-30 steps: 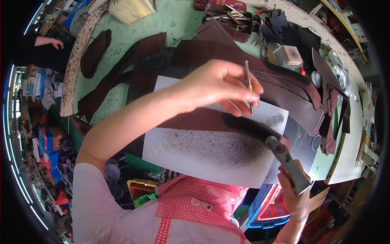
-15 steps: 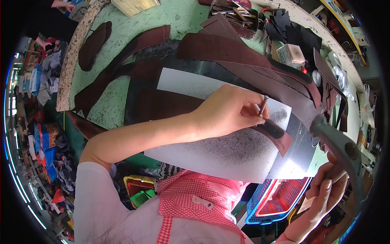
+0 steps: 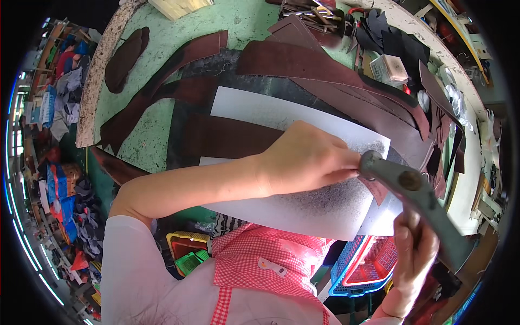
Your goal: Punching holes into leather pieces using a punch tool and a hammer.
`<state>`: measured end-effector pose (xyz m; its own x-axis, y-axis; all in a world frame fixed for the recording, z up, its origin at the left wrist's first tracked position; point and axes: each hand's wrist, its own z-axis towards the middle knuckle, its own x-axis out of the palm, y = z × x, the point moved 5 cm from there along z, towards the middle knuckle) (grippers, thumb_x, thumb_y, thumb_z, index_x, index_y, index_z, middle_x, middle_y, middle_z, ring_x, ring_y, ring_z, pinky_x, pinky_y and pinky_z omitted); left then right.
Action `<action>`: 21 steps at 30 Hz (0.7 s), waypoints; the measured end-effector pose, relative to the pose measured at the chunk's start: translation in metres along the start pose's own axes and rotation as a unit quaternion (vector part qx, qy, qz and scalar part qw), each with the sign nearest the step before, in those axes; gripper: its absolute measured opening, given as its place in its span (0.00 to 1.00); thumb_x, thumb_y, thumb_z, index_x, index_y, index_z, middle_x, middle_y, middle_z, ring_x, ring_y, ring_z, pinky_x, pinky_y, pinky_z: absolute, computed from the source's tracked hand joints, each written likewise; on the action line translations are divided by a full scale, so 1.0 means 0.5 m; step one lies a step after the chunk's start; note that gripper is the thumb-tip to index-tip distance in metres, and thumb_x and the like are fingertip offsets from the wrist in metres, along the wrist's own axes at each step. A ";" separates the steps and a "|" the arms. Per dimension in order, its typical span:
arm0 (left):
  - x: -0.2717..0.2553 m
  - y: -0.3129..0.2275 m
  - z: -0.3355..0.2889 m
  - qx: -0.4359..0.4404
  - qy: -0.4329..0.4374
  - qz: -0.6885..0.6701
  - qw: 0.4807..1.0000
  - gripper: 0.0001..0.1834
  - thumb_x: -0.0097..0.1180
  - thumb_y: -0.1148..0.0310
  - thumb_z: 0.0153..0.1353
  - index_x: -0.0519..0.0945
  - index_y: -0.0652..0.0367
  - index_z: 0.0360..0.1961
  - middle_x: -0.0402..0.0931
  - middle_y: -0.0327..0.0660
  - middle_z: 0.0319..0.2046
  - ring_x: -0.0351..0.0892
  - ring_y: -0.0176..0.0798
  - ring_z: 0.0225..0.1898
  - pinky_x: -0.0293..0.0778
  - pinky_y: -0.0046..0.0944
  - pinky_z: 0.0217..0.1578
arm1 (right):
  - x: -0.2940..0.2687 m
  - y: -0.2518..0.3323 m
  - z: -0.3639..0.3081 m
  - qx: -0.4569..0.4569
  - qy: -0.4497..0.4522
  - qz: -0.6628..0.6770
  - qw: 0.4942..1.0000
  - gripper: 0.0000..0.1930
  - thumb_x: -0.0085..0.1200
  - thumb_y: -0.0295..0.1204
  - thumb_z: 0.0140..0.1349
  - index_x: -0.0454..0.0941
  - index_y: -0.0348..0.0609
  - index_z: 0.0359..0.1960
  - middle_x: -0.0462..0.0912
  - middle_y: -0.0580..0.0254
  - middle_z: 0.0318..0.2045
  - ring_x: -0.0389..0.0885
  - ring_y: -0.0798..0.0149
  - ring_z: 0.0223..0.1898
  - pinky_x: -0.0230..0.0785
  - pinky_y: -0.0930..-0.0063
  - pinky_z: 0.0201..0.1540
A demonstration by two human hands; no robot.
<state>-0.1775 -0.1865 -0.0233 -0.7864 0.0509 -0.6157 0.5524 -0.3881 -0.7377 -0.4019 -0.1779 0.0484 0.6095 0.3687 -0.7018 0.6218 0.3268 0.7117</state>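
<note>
My left hand (image 3: 309,157) reaches over the bench with its fingers pinched together. They hold a thin metal punch, hidden now behind the hammer head and my fingers. Below them lies a dark brown leather strip (image 3: 374,190), whose end sticks out past the hand. It rests on a white board (image 3: 303,208) speckled with black specks. My right hand (image 3: 414,252) is wrapped round the handle of a grey metal hammer (image 3: 414,187). The hammer head is beside my left fingertips; whether it touches the punch I cannot tell.
Curved brown leather pieces (image 3: 309,62) lie across the green bench (image 3: 238,19). A tool box (image 3: 330,38) and black cut pieces (image 3: 392,40) are at the far right. Blue and red baskets (image 3: 352,271) stand below the near edge. A small whitish block (image 3: 388,70) lies nearby.
My right hand has swung the hammer leftward, bringing its head to my left fingertips and covering the punch. My left hand stays nearly in place. A person at the far left has gone from view.
</note>
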 end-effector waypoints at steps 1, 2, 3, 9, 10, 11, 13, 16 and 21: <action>0.001 0.009 0.002 -0.013 0.026 -0.013 0.999 0.05 0.62 0.70 0.56 0.83 0.54 0.36 0.82 0.40 0.28 0.83 0.37 0.27 0.75 0.32 0.28 | 0.001 -0.018 -0.003 0.003 -0.015 0.059 0.998 0.26 0.49 0.33 0.68 0.59 0.33 0.64 0.69 0.68 0.25 0.59 0.80 0.21 0.50 0.87 0.23; 0.005 0.032 0.007 -0.078 0.033 -0.159 0.984 0.06 0.61 0.72 0.58 0.82 0.57 0.37 0.83 0.40 0.31 0.85 0.35 0.31 0.78 0.31 0.32 | 0.001 -0.010 0.002 0.012 -0.042 0.106 0.993 0.27 0.49 0.33 0.69 0.58 0.33 0.64 0.68 0.69 0.24 0.58 0.82 0.20 0.48 0.88 0.23; 0.008 0.046 0.012 -0.137 0.033 -0.295 0.945 0.07 0.59 0.75 0.60 0.82 0.62 0.39 0.84 0.41 0.35 0.85 0.33 0.37 0.79 0.30 0.39 | 0.001 -0.004 0.008 0.020 -0.066 0.156 0.985 0.27 0.48 0.34 0.69 0.58 0.33 0.65 0.67 0.70 0.24 0.57 0.83 0.20 0.47 0.88 0.22; -0.003 0.038 0.008 -0.121 0.052 -0.260 0.956 0.08 0.58 0.75 0.61 0.81 0.63 0.41 0.84 0.41 0.36 0.85 0.33 0.40 0.79 0.29 0.42 | -0.082 0.002 0.003 -0.056 -0.160 0.202 0.964 0.27 0.50 0.34 0.68 0.57 0.32 0.63 0.72 0.60 0.24 0.67 0.78 0.15 0.58 0.91 0.19; -0.005 0.024 0.017 -0.103 0.066 -0.234 0.964 0.08 0.59 0.75 0.60 0.82 0.62 0.41 0.84 0.41 0.35 0.85 0.34 0.39 0.79 0.30 0.41 | -0.124 0.015 0.025 -0.078 -0.019 0.179 0.981 0.20 0.50 0.33 0.67 0.63 0.33 0.55 0.74 0.59 0.26 0.71 0.75 0.22 0.63 0.88 0.26; -0.005 0.020 0.016 -0.094 0.076 -0.200 0.972 0.08 0.59 0.74 0.59 0.82 0.60 0.41 0.84 0.41 0.34 0.85 0.34 0.38 0.79 0.30 0.40 | -0.149 0.013 0.046 -0.103 0.130 0.163 0.973 0.14 0.50 0.32 0.67 0.68 0.35 0.47 0.76 0.58 0.28 0.75 0.72 0.30 0.68 0.84 0.34; -0.004 -0.002 0.010 -0.031 0.052 -0.089 0.994 0.08 0.60 0.74 0.59 0.82 0.59 0.40 0.84 0.41 0.33 0.85 0.35 0.36 0.79 0.31 0.38 | -0.112 0.024 0.029 -0.124 0.277 0.142 0.942 0.10 0.51 0.31 0.67 0.74 0.36 0.39 0.78 0.56 0.30 0.80 0.69 0.37 0.72 0.80 0.41; -0.012 0.004 -0.005 -0.006 0.039 0.001 0.999 0.09 0.60 0.73 0.58 0.82 0.57 0.40 0.83 0.42 0.33 0.85 0.37 0.35 0.79 0.32 0.36 | 0.016 0.012 0.013 0.003 0.037 0.037 0.999 0.26 0.46 0.35 0.70 0.58 0.32 0.64 0.68 0.67 0.26 0.60 0.81 0.23 0.52 0.88 0.26; -0.004 0.056 -0.009 -0.105 -0.012 -0.258 0.960 0.09 0.60 0.74 0.59 0.81 0.59 0.42 0.84 0.40 0.33 0.85 0.34 0.34 0.79 0.30 0.36 | -0.017 0.036 0.018 0.028 -0.049 0.217 0.974 0.27 0.47 0.35 0.69 0.59 0.32 0.65 0.70 0.66 0.26 0.68 0.79 0.22 0.61 0.87 0.24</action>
<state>-0.1592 -0.1934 -0.0438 -0.9750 0.1655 -0.1480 0.1284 -0.1231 -0.9840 -0.3914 -0.1829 0.0669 0.8640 0.3751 -0.3358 0.3188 0.1086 0.9416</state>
